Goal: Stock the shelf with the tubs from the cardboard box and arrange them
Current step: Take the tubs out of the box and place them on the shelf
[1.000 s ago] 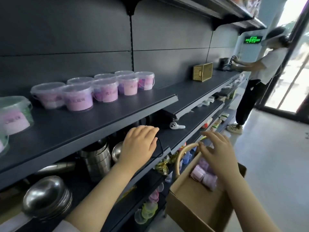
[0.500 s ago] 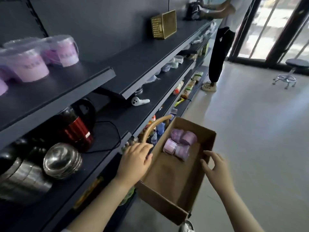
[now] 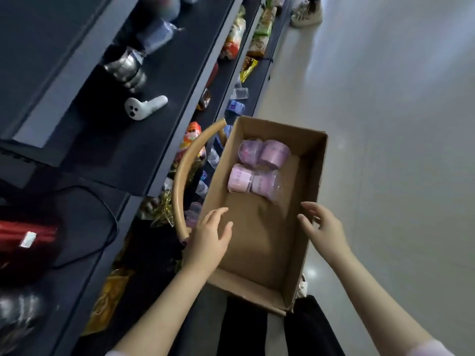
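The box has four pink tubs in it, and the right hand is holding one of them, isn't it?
Not quite. The head view shows the right hand holding nothing: it is open by the right wall of the cardboard box. All four pink tubs lie at the box's far end.

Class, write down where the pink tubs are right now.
In the head view, the pink tubs cluster at the far end of the cardboard box, just right of the tan curved handle.

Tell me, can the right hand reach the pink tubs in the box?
Probably yes. The box is open on top, the right hand is at its rim holding nothing, and only bare cardboard lies between it and the tubs.
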